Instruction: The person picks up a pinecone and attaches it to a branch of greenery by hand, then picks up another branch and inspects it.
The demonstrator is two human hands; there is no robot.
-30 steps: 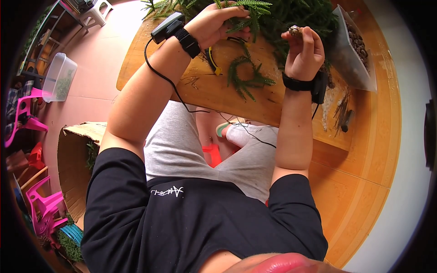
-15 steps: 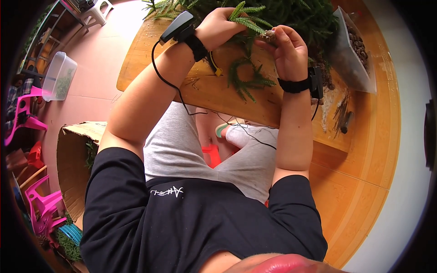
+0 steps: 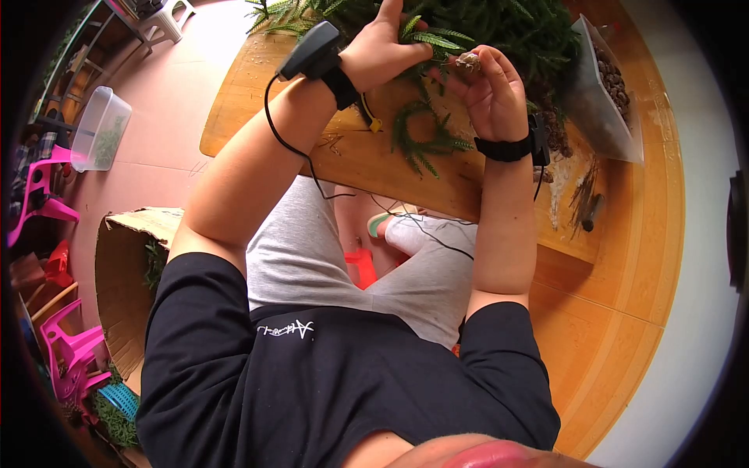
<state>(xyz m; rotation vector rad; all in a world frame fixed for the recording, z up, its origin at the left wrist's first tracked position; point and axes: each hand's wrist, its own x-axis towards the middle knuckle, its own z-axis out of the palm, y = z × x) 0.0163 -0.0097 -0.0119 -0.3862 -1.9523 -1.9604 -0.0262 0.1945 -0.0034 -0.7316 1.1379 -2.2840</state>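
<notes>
My left hand (image 3: 378, 53) is over the far part of the wooden table, its index finger raised and its thumb pointing right. A green artificial pine sprig (image 3: 437, 37) comes out beside the thumb and appears held by fingers that are partly hidden. To its right, my right hand (image 3: 498, 92) pinches a small brown pine cone (image 3: 468, 62) between thumb and fingertips, its other fingers loosely curled. Below the hands, a curved pine sprig (image 3: 425, 140) rests on the table. A big heap of green sprigs (image 3: 507, 35) lies behind both hands.
At the right, a clear plastic bin (image 3: 597, 101) contains several pine cones. Dark thin sticks (image 3: 581, 199) lie on the table (image 3: 351, 160) near it. A yellow-tipped tool (image 3: 374, 123) is under my left wrist. A cardboard box (image 3: 117, 288) and pink stools (image 3: 70, 335) stand at left.
My left index finger has lifted and the thumb has stretched out to the right. The pine cone shows more fully in my right fingertips, and the sprig's tips have shifted slightly right.
</notes>
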